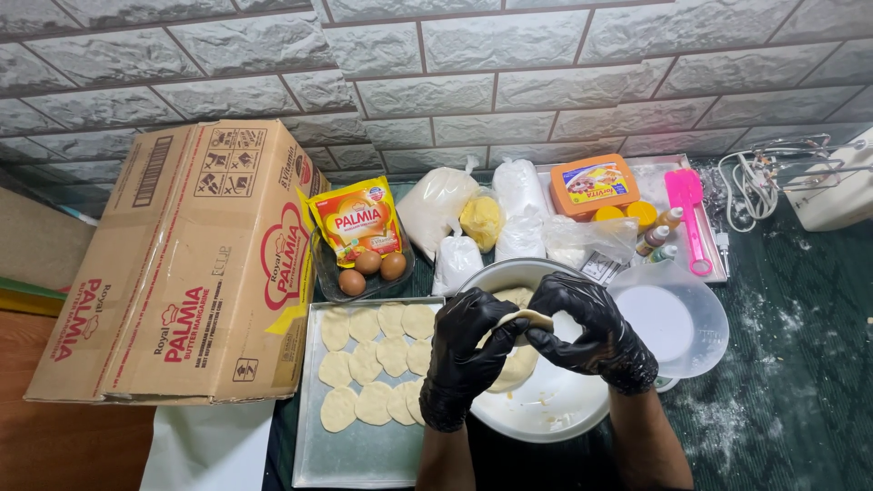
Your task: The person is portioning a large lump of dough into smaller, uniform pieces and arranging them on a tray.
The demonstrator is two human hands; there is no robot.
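Both gloved hands pinch one piece of dough (526, 318) above the metal bowl (546, 414): left hand (464, 355) cupping underneath, right hand (587, 332) pressing its edge. Beside it, the tray (359, 459) holds flattened rounds (373, 364), within easy reach.

My left hand (462, 350) and right hand (591, 332) wear glossy black gloves, rubbery and creased, around a soft, matt piece of dough (526, 318). Beneath them I see a smooth, shiny metal bowl (546, 409) and a dull brushed metal tray (359, 455). A matt brown cardboard box (182, 273), glossy pink plastic spatula (687, 214), clear plastic bags (436, 205) and rough grey stone-textured wall (455, 55) surround them.
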